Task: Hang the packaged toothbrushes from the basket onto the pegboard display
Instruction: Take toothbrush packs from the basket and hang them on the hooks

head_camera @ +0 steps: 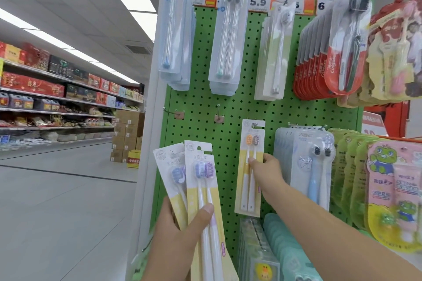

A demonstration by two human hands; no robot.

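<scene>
Far left: store shelves [57, 89] w/ boxed goods, cardboard cartons [127, 134] stacked on the floor at the aisle end. Left hand [180, 237] grips two carded toothbrush packs [201, 180] fanned out, thumb pressed across the front one, fingers curled behind; each blister holds purple-headed brushes. Just right, on the green pegboard [201, 107], two bare hooks [175, 112]. Right hand [266, 172] pinches the edge of a yellow pack [250, 166] w/ orange and brown brush heads, its slot on a peg. Further right: clear blister packs [306, 166], red Colgate packs [324, 70] above, kids' frog packs [392, 191] at far right.
</scene>
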